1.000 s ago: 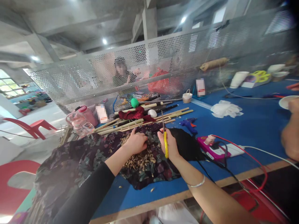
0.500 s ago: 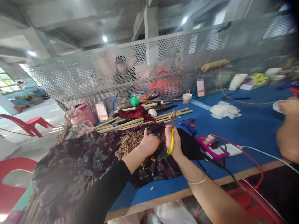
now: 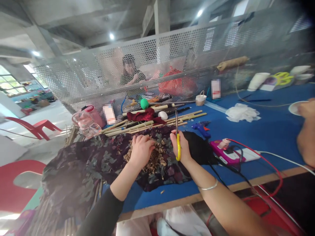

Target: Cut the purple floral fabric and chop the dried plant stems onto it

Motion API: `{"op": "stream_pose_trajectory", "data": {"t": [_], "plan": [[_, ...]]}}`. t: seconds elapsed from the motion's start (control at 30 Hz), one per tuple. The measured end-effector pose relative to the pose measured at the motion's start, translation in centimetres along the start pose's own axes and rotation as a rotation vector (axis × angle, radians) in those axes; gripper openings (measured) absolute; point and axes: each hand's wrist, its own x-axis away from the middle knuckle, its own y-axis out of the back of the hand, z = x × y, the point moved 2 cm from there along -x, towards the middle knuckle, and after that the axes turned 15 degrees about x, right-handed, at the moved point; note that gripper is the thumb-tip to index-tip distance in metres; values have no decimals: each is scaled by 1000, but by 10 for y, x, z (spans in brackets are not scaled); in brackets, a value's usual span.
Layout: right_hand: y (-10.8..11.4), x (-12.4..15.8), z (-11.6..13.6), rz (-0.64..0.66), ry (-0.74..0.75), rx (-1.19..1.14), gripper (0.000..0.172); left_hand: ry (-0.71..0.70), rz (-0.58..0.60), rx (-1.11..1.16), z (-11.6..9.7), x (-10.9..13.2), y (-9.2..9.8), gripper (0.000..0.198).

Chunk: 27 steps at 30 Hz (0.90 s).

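My left hand (image 3: 141, 150) lies on a heap of dried brown plant bits (image 3: 157, 156), palm down, fingers slightly spread over it; what is under the palm is hidden. Beneath the heap spreads a dark flower-patterned cloth (image 3: 98, 157). To the right, my right hand (image 3: 182, 146) is closed around yellow-handled scissors (image 3: 178, 147), whose blades point upward. Just behind both hands is a bundle of thin sticks (image 3: 130, 129), with a dark red cloth (image 3: 140, 115) and a white egg-shaped piece (image 3: 162, 115) on top.
A blue glue gun (image 3: 201, 128) and a magenta power strip (image 3: 227, 154) with cables lie to the right on the blue table (image 3: 221, 131). Pink bottles (image 3: 90, 119) stand at the left. Behind a perforated metal screen (image 3: 98, 75) is a person. Another person's hand (image 3: 306, 109) is at the far right.
My left hand has moved left, from the heap's right side onto its top. My right hand still holds the scissors, now turned more upright. The view has shifted slightly.
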Motion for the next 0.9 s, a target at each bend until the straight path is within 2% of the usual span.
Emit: {"op": "stream_pose_trajectory", "data": {"t": [0.13, 0.27, 0.37, 0.43, 0.53, 0.63, 0.7, 0.83, 0.9], "plan": [[2, 2, 2, 20, 24, 32, 37, -224, 187, -13, -19, 16, -30, 12], [3, 2, 1, 49, 26, 40, 38, -216, 250, -81, -24, 22, -47, 10], [1, 3, 2, 66, 38, 46, 38, -186, 194, -39, -21, 23, -40, 10], [0, 4, 3, 67, 44, 49, 37, -125, 98, -3, -15, 21, -26, 12], [-1, 5, 4, 80, 50, 44, 38, 71, -54, 18, 0, 16, -2, 16], [-2, 5, 4, 98, 45, 56, 39, 271, -71, 58, 17, 8, 9, 22], [-2, 5, 4, 105, 46, 67, 38, 372, -59, 86, 21, 4, 7, 30], [-2, 4, 3, 111, 55, 69, 37, 533, -4, 80, 8, 0, -16, 91], [-2, 4, 3, 114, 61, 74, 37, 537, 54, 35, -2, -1, -30, 104]]}}
